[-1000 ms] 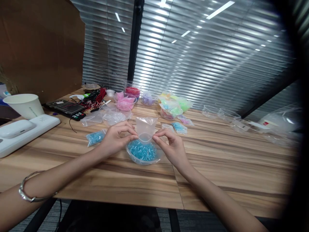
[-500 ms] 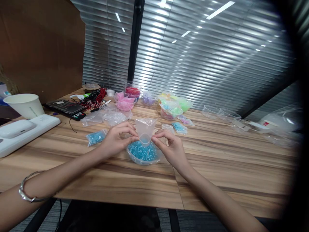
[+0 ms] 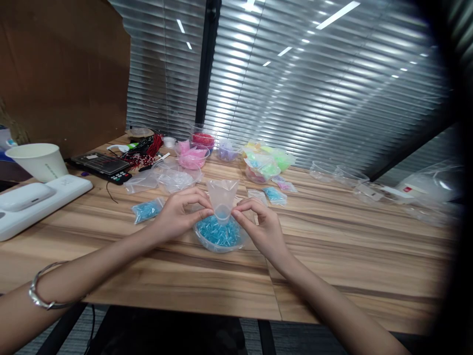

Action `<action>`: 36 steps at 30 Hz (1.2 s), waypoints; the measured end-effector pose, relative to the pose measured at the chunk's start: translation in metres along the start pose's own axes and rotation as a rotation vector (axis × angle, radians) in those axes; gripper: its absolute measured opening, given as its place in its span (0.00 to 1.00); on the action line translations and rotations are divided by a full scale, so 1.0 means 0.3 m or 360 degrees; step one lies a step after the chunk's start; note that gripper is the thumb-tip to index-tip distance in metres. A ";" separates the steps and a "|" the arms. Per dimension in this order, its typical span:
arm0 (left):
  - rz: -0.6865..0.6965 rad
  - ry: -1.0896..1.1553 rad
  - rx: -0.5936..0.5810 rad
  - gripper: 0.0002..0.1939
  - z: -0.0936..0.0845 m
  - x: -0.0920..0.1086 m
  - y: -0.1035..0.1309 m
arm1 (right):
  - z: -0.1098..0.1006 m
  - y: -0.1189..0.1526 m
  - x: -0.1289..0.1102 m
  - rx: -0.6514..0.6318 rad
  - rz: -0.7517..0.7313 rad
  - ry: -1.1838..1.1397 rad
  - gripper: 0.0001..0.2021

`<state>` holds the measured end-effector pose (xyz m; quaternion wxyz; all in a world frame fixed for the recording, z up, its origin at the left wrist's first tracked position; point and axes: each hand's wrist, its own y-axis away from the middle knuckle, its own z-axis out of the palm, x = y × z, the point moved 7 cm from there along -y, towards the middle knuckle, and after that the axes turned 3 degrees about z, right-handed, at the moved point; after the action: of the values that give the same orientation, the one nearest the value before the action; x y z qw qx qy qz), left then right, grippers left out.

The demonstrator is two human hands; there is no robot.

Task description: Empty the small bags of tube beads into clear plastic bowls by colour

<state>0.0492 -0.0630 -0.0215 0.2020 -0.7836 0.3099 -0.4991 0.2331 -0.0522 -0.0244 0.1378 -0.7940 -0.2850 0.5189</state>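
Note:
Between my two hands a small clear plastic bag (image 3: 222, 194) hangs over a bowl, its mouth spread into a rounded opening toward me. My left hand (image 3: 186, 211) pinches one side of the mouth between thumb and fingers. On the other side my right hand (image 3: 260, 224) pinches the opposite edge. Below sits a clear plastic bowl (image 3: 218, 248) holding many short blue tube-like pieces (image 3: 219, 231). A filled bag of blue pieces (image 3: 147, 210) lies left of my left hand. Another blue-filled bag (image 3: 275, 195) rests beyond my right hand.
Clear bags (image 3: 175, 180) lie at the back left. A pink-filled bowl (image 3: 192, 158) and a heap of coloured bags (image 3: 264, 162) stand farther back. At left are a paper cup (image 3: 39, 162) and a white power strip (image 3: 70, 190). Clear containers (image 3: 349, 175) sit at right.
Both hands keep nearly the same place and grip. The bag's mouth and upper part have shifted very slightly; nothing else has visibly moved.

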 end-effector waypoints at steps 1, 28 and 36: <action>-0.0030 0.0011 -0.0015 0.05 0.001 -0.003 0.000 | -0.003 0.000 0.002 0.0010 0.0007 -0.0009 0.03; -0.0089 0.0177 0.0244 0.09 -0.025 -0.028 0.013 | -0.010 0.000 0.006 0.0052 0.0031 0.0129 0.03; -0.0099 0.0160 0.0180 0.11 -0.016 -0.026 0.014 | 0.006 0.007 -0.011 -0.0029 -0.0002 0.0178 0.04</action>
<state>0.0414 -0.0607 -0.0273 0.2145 -0.7542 0.2664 -0.5606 0.2310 -0.0559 -0.0237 0.1465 -0.8229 -0.2819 0.4710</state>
